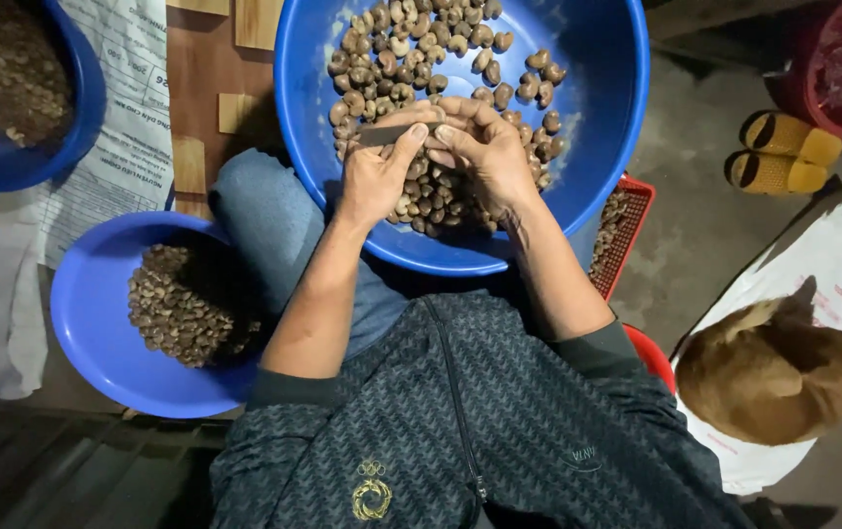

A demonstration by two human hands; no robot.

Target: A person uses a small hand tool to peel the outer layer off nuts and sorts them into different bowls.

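A large blue basin (597, 108) rests on my lap, holding a heap of brown cashew nuts (411, 59). Both hands meet over the nuts at the basin's near side. My left hand (377, 176) grips a small dark blade (382, 135) between thumb and fingers. My right hand (485, 152) is closed around a nut pressed against the blade; the nut itself is mostly hidden by the fingers.
A smaller blue bowl (98, 323) of peeled nuts sits at my left knee, another blue bowl (78, 108) at top left. A red crate (627, 225) stands to the right. A brown dog (774, 372) lies on a white sack (833, 264). Yellow slippers (784, 157) lie on the floor.
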